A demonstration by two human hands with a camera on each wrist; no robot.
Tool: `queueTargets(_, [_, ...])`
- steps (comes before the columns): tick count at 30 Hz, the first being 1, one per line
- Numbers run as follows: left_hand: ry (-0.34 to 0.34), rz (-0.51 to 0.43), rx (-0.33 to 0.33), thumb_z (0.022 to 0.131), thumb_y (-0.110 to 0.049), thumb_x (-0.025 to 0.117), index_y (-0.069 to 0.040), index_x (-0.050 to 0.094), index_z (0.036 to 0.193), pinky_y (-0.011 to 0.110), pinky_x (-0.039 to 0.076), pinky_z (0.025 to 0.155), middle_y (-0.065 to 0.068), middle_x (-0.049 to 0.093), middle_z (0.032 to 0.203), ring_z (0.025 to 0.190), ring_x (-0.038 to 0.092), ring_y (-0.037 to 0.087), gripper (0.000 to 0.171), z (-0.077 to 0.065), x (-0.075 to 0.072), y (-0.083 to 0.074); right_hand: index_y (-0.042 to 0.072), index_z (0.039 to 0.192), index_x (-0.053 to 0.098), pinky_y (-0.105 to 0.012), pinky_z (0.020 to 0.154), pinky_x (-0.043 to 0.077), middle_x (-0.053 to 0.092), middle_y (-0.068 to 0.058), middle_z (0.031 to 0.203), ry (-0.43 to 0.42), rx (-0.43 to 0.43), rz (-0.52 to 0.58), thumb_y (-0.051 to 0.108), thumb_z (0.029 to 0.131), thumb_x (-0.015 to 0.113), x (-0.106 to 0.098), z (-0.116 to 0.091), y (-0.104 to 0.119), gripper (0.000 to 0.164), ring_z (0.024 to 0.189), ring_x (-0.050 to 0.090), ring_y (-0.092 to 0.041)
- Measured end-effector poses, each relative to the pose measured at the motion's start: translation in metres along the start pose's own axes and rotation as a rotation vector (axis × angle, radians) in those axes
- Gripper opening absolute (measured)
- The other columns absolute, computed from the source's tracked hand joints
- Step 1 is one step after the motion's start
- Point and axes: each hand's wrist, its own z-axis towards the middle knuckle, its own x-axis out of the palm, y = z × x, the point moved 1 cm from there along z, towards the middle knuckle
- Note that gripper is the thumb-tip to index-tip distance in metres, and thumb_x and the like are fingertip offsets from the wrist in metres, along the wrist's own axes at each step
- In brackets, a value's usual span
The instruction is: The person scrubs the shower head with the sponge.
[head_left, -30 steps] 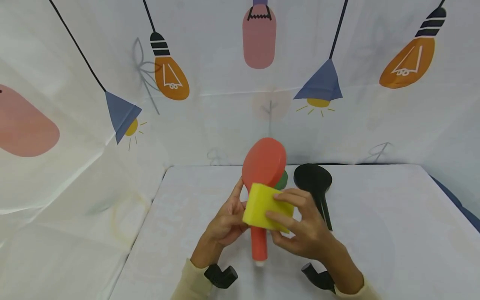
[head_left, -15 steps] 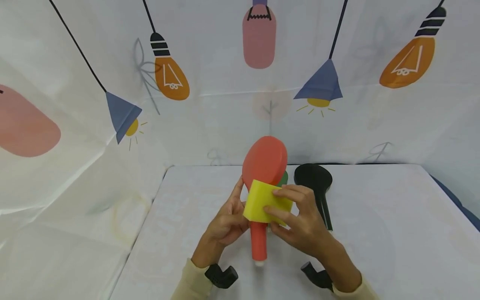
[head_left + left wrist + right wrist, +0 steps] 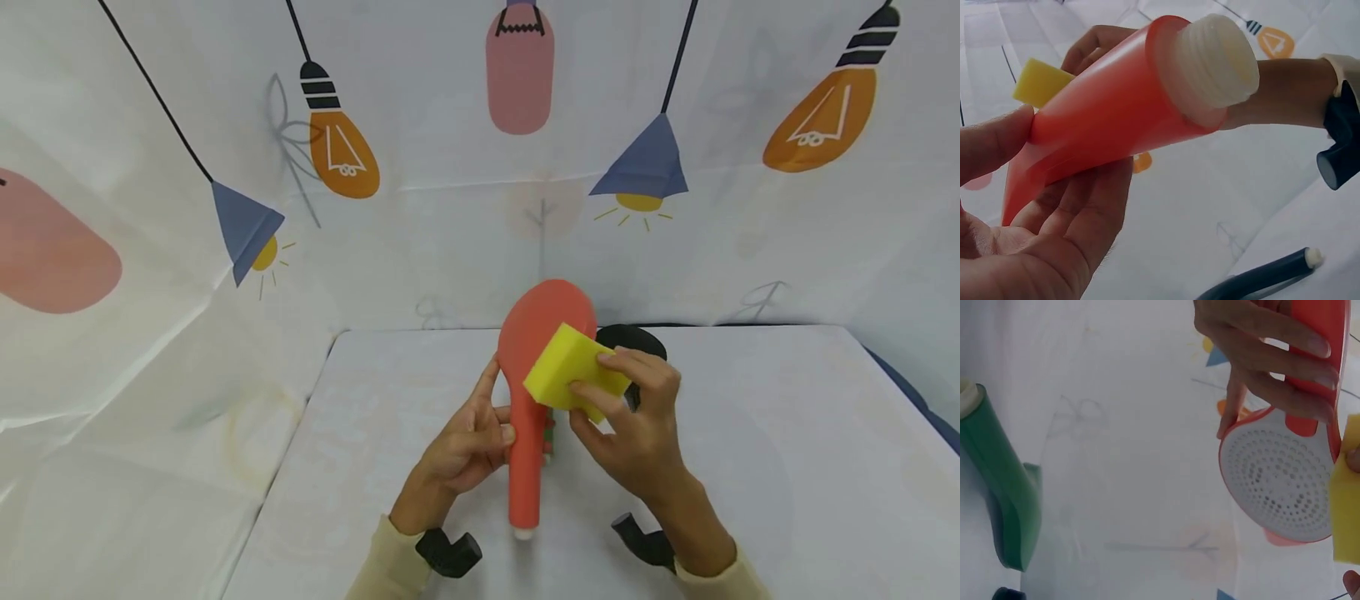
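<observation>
A red handheld shower head (image 3: 525,333) stands head-up over the table. My left hand (image 3: 471,446) grips its handle, fingers curled round the far side and thumb on the near side. The right wrist view shows its pale perforated spray face (image 3: 1279,478); in the left wrist view, its white threaded end (image 3: 1219,62) points toward the camera. My right hand (image 3: 637,429) pinches a yellow sponge (image 3: 573,371) between thumb and fingers. The sponge lies against the back of the shower head, near where head and handle join.
On the table (image 3: 787,467) behind my right hand lies a black shower head (image 3: 637,338), partly hidden. A green shower head (image 3: 1007,481) lies beyond the red one, mostly covered in the head view. White printed cloth (image 3: 450,242) hangs behind the table.
The sponge has moved up and right along the shower head, now tilted. The shower head has turned and shifted slightly right, showing more of its back and handle. Both hands keep their hold.
</observation>
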Motion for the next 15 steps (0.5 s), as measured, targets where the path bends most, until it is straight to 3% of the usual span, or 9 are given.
queueTargets(7, [0.053,-0.041,-0.034,0.095,0.005,0.045,-0.042,-0.002,0.158,0.052,0.057,0.088,0.012,0.065,0.127,0.107,0.07,0.028,0.091,0.0007,0.0026,0.0011,0.004,0.094,0.063,-0.028,0.112,0.039,0.051,-0.025,0.111,-0.085,0.02,-0.012,0.022,0.097,0.061,-0.0027,0.0056,-0.0038,0.018,0.109,0.049,-0.039])
queueTargets(15, [0.076,-0.074,-0.054,0.096,0.005,0.043,-0.044,-0.002,0.157,0.051,0.057,0.087,0.011,0.064,0.13,0.109,0.07,0.027,0.09,0.001,0.0023,0.0031,0.002,0.097,0.063,-0.024,0.112,0.04,0.051,-0.026,0.115,-0.092,0.043,-0.027,0.02,0.098,0.06,-0.0072,0.0028,-0.0104,0.018,0.109,0.05,-0.04])
